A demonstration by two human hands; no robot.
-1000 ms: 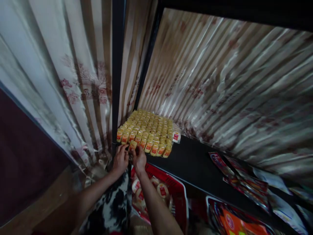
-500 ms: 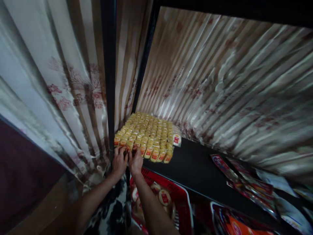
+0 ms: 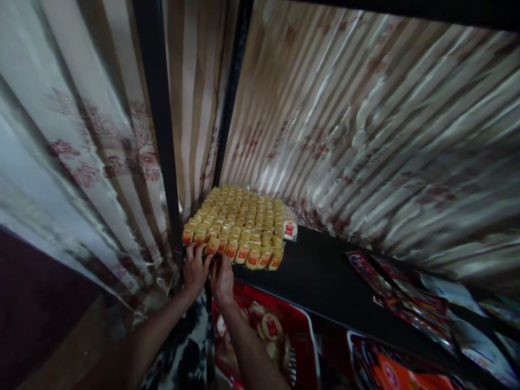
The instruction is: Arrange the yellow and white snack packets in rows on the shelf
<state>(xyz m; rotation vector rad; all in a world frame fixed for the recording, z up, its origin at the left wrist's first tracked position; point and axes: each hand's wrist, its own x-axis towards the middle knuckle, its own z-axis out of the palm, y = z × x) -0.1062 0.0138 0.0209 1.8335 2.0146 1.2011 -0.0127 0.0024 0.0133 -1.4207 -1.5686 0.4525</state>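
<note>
Rows of small yellow plastic-wrapped packs (image 3: 235,216) with red labels stand tightly side by side at the left end of a black shelf (image 3: 317,271). At the front of these rows, toward their left, is my left hand (image 3: 196,271), its bent fingers apart and close to the front packs. My right hand (image 3: 221,281) is right beside it, fingers curled together near the shelf's front edge. Whatever may be between the right fingers is hidden in the dim light. A flat clear pack with a white round item (image 3: 290,228) lies at the right of the rows.
Below the shelf stands a red basket (image 3: 311,330) holding wrapped round items (image 3: 270,326). Another container (image 3: 350,346) holds an orange packet (image 3: 392,374). Red packets (image 3: 406,303) and white ones lie at the shelf's right. Striped sheeting (image 3: 345,119) and a black post (image 3: 160,108) enclose the corner.
The view has shifted slightly. My hands have drawn back a little from the front row, and the label of a front pack between them shows more fully.
</note>
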